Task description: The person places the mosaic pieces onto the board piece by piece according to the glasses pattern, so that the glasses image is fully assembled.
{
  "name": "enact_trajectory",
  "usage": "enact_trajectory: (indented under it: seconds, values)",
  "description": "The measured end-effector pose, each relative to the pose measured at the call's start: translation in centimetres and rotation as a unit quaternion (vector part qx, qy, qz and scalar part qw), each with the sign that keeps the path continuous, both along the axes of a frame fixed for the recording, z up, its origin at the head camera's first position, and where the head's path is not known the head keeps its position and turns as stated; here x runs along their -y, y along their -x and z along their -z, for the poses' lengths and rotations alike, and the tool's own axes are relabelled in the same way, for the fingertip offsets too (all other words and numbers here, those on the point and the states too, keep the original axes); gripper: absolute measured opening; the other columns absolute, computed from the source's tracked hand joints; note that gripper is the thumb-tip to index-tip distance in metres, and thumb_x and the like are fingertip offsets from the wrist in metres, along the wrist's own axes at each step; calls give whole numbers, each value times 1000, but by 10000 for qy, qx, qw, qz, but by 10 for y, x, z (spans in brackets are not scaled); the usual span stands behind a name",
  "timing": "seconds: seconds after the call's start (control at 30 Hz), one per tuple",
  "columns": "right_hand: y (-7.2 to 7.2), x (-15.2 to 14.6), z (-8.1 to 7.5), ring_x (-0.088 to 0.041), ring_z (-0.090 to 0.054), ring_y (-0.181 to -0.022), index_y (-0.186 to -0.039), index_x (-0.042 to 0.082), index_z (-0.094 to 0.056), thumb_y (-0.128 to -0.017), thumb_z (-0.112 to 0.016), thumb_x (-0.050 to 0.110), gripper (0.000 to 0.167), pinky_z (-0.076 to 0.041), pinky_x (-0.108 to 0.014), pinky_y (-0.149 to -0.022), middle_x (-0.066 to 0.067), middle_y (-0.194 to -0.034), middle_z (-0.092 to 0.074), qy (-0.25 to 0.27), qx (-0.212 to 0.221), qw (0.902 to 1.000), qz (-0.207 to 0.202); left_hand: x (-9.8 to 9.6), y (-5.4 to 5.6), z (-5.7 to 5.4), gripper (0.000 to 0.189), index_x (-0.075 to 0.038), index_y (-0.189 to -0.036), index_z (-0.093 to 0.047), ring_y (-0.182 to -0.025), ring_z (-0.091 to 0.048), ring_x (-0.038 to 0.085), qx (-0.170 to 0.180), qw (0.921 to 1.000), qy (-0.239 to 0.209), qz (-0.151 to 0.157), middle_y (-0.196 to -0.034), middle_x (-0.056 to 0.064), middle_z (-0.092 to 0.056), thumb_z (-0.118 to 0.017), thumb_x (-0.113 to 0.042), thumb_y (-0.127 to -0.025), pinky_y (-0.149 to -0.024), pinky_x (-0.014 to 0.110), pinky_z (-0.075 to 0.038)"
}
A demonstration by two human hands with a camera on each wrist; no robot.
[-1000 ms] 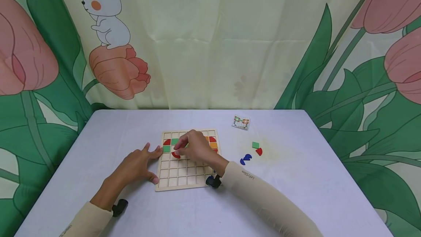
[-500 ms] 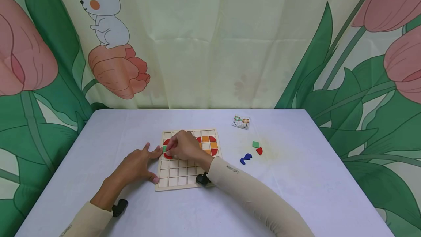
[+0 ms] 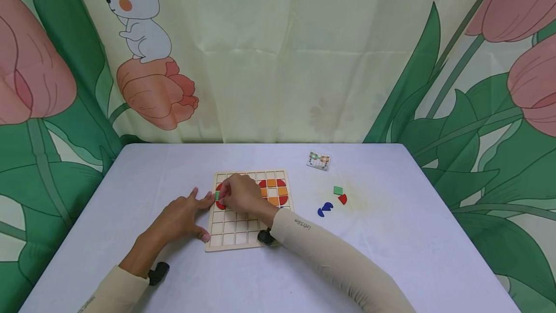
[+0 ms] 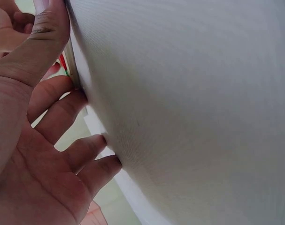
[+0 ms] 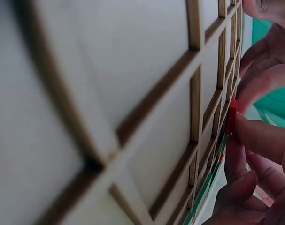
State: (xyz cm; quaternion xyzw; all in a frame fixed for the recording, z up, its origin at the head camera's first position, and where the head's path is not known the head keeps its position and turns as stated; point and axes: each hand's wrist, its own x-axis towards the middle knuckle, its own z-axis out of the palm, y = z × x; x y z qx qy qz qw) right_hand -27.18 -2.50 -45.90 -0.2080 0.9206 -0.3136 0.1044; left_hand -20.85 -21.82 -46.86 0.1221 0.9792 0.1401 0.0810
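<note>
A wooden grid board (image 3: 229,240) lies on the table, partly filled with coloured tiles. My right hand (image 3: 244,194) is over its left columns and pinches a red quarter-circle tile (image 3: 220,206) at a cell near the left edge. In the right wrist view that red tile (image 5: 232,117) stands slightly proud of the grid, with fingertips on it. Just behind it sits a green square tile (image 3: 217,196). My left hand (image 3: 180,216) has its fingers spread, thumb and index finger touching the board's left edge. Several tiles behind the right hand are hidden.
Right of the board lie a loose green square (image 3: 338,190), a red quarter-circle (image 3: 342,199) and blue pieces (image 3: 326,206). A small pattern card (image 3: 319,160) lies farther back. A printed curtain (image 3: 278,62) hangs behind the table.
My right hand has moved left across the board with the red tile, from the second column to the leftmost one, and then nearly stopped. The left hand has stayed in place.
</note>
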Motion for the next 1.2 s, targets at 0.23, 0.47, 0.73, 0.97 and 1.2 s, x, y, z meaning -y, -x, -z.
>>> enact_trajectory:
  seconds: [0.23, 0.47, 0.73, 0.97, 1.2]
  values:
    - [0, 3, 1, -11, -58, -75, -80, 23, -75, -92, -83, 17, 16, -43, -26, -63, 10, -78, -67, -168, -33, 9998, -70, -1, 0, 1, 118, -16, -156, -54, -126, -61, 61, -46, 10000, -27, 12, -156, 46, -39, -102, -48, -53, -98, 63, -56]
    - [2, -2, 1, -11, -57, -80, -84, 22, -77, -92, -83, 17, 11, -43, -26, -64, 9, -79, -66, -219, -95, 9997, 16, -3, 0, 1, 117, -17, -157, -52, -127, -60, 62, 10, 10000, 17, -23, -157, 46, -39, -101, -49, -55, -98, 63, -56]
    - [2, -20, -4, -12, -60, -76, -90, 19, -77, -92, -80, 12, 8, -45, -27, -63, 6, -76, -67, 129, 139, 9997, -129, -4, -1, 0, 117, -17, -157, -52, -127, -59, 62, -4, 10000, 78, -28, -157, 45, -39, -100, -50, -55, -98, 62, -57]
    - [-2, -44, -11, -9, -60, -74, -93, 21, -78, -92, -82, 16, 7, -45, -25, -61, 9, -77, -68, 210, 32, 9997, -85, -5, -1, -1, 118, -18, -158, -51, -129, -59, 61, 44, 9999, 139, -43, -158, 45, -39, -100, -51, -55, -99, 63, -56]
    - [-9, -73, -17, -10, -63, -79, -93, 19, -79, -90, -83, 12, 9, -47, -29, -66, 8, -81, -72, 457, -61, 9989, 7, -5, -1, 0, 118, -17, -158, -51, -129, -57, 63, 91, 9997, 209, -104, -159, 45, -38, -101, -50, -56, -99, 64, -56]
